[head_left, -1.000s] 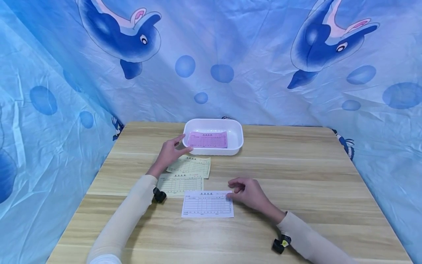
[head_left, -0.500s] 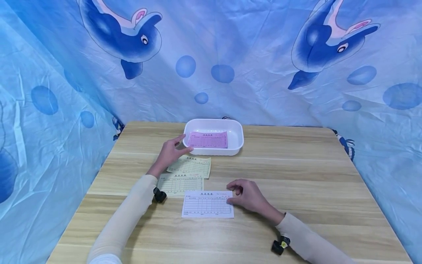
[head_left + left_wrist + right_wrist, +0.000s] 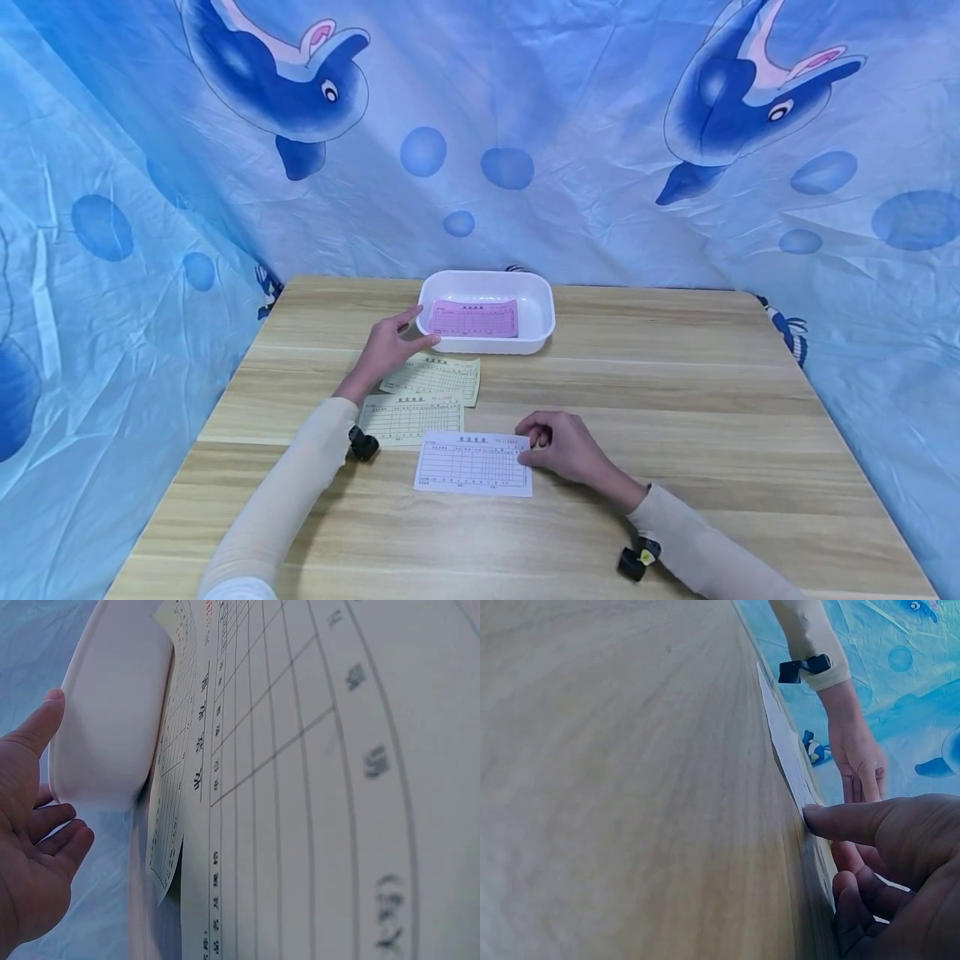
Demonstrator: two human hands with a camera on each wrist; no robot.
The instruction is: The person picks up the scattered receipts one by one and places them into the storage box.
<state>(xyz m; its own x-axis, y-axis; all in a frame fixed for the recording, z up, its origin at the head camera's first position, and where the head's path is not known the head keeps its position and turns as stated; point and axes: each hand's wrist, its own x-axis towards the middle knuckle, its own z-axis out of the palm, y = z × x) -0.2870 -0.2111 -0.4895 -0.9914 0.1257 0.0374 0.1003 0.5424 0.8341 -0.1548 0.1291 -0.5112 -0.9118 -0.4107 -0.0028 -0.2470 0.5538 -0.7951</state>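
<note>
At the near left corner of a white plastic tray (image 3: 534,321), my left hand (image 3: 384,343) touches the rim with thumb and index finger spread. In the left wrist view its other fingers (image 3: 71,844) hang loosely curled outside the tray. My right hand (image 3: 566,446) pinches the right edge of a white printed form (image 3: 472,467) between thumb and fingers. From the right wrist view, the thumb (image 3: 840,821) lies on the form's edge; the fingertips under it are partly hidden. A pink form (image 3: 474,319) lies in the tray.
Two pale yellow forms (image 3: 411,418) overlap on the wooden table (image 3: 675,375), between the tray and the white form. The left hand and forearm cover part of them. A blue cloth (image 3: 585,225) with printed dolphins hangs behind and beside the table.
My right hand has drawn slightly toward me at the white form's edge, and its fingers have closed on it. The form has turned slightly clockwise. The left hand and tray stay put.
</note>
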